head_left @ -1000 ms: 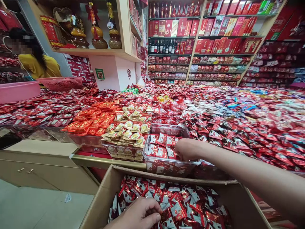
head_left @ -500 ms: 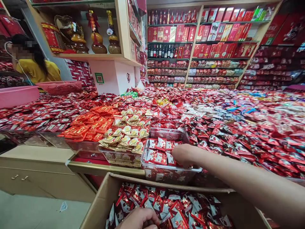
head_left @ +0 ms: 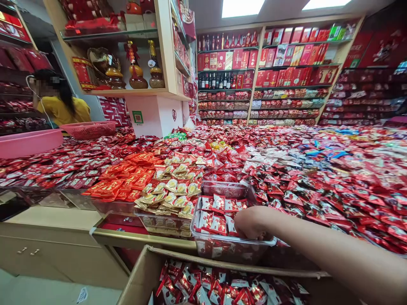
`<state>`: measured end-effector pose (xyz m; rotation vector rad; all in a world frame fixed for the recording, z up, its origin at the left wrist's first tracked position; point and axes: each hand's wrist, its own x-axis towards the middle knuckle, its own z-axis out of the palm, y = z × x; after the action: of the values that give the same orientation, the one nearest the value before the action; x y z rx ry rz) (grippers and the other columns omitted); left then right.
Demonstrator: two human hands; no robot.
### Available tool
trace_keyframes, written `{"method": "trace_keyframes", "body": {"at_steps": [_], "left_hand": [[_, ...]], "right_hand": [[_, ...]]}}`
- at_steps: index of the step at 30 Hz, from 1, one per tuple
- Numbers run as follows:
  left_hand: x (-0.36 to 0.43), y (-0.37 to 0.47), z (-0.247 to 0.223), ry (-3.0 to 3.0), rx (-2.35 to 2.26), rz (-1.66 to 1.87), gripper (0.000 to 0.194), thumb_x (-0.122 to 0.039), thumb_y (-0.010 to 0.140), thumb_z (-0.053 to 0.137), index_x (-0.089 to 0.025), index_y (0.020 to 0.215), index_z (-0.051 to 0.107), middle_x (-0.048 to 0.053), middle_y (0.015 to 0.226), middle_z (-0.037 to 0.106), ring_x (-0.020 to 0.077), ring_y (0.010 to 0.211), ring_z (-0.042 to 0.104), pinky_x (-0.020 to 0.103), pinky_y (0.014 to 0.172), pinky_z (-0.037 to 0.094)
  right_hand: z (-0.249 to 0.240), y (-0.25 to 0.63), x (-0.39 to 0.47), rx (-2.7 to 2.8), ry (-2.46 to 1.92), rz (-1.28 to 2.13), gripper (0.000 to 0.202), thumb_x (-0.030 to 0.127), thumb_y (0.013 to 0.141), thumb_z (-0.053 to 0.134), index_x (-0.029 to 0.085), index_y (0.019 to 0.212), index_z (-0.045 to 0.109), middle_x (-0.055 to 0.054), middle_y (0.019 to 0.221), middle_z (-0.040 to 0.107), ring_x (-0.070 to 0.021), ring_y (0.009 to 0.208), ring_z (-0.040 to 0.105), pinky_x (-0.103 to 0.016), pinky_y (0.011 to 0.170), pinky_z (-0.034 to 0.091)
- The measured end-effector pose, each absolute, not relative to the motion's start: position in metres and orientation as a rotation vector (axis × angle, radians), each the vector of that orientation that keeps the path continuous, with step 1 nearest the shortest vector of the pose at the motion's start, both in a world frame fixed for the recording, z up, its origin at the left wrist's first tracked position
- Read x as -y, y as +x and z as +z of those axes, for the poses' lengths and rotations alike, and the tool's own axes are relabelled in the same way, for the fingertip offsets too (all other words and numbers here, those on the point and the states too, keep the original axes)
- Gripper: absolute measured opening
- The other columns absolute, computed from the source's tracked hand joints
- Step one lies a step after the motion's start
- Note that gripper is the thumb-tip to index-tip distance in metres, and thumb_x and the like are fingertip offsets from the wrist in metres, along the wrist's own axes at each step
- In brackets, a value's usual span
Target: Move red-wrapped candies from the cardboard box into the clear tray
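Red-white candy packets (head_left: 213, 214) under right hand (head_left: 251, 223)

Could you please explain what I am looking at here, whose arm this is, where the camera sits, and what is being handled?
The picture comes from a camera worn on a person's head, looking forward and down, so the arm reaching in from the right is their own. Their right hand is curled inside a clear plastic tray of red and white candy packets; whether it grips any cannot be seen. The left hand is out of view. Below stands an open cardboard box filled with similar packets. The wide counter is heaped with wrapped sweets, including gold packets and orange packets. At far left is another person in a yellow top near a pink basket.
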<state>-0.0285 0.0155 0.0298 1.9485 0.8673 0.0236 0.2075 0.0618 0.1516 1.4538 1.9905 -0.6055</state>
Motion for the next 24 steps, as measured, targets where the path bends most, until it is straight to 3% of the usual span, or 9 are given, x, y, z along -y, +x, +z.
{"method": "trace_keyframes", "body": {"at_steps": [3, 9, 16, 24], "left_hand": [[-0.038, -0.038, 0.043, 1.956, -0.894, 0.085, 0.024, -0.03, 0.084, 0.046, -0.018, 0.104, 0.052, 0.006, 0.109, 0.053, 0.0188, 0.092, 0.054, 0.037, 0.078, 0.046], [-0.065, -0.056, 0.059, 1.984, -0.931, 0.151, 0.025, -0.031, 0.084, 0.046, -0.018, 0.104, 0.053, 0.005, 0.11, 0.053, 0.0202, 0.095, 0.053, 0.037, 0.079, 0.045], [-0.07, -0.057, 0.06, 2.002, -0.888, 0.073, 0.023, -0.029, 0.083, 0.048, -0.02, 0.104, 0.052, 0.005, 0.11, 0.052, 0.0188, 0.093, 0.053, 0.035, 0.077, 0.046], [-0.001, -0.028, 0.005, 1.924, -0.816, -0.173, 0.024, -0.031, 0.083, 0.047, -0.016, 0.1, 0.054, 0.004, 0.102, 0.056, 0.0183, 0.087, 0.055, 0.035, 0.074, 0.047]], "right_hand": [[0.152, 0.21, -0.063, -1.977, 1.446, -0.66, 0.005, 0.014, 0.059, 0.066, 0.015, 0.056, 0.064, 0.006, 0.036, 0.048, -0.0156, 0.043, 0.057, -0.032, 0.05, 0.048], [0.15, 0.206, -0.06, -1.955, 1.377, -0.539, 0.014, 0.013, 0.079, 0.052, 0.012, 0.068, 0.06, 0.003, 0.06, 0.06, -0.0107, 0.059, 0.059, -0.03, 0.061, 0.049], [0.147, 0.206, -0.061, -1.977, 1.33, -0.463, 0.015, 0.017, 0.081, 0.052, 0.012, 0.07, 0.06, 0.001, 0.069, 0.062, -0.0121, 0.068, 0.06, -0.032, 0.066, 0.049], [0.143, 0.214, -0.064, -1.938, 1.368, -0.579, 0.016, 0.024, 0.082, 0.051, 0.012, 0.076, 0.059, 0.001, 0.07, 0.061, -0.0112, 0.063, 0.058, -0.03, 0.062, 0.049]]}}
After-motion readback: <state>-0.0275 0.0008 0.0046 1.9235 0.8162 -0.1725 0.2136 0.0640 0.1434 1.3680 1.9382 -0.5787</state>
